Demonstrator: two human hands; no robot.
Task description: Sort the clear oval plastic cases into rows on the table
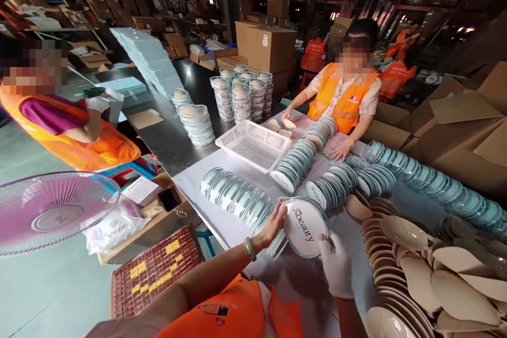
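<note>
A round clear-edged package with a white face printed "beaury" is between my two hands, its face tilted towards me. My left hand, bare with a bracelet at the wrist, has its fingers closed on the package's upper left edge. On the lower right edge, my right hand grips it in a white glove, partly hiding the rim. Just past my left hand lies a row of similar round packages. Beyond the held one stand more rows on edge, with "beaury" cards facing me.
Beige curved pads pile up at the right. A white perforated basket sits mid-table, with stacked packages behind it. A co-worker reaches across the far side; another person sits left. A pink fan stands at left.
</note>
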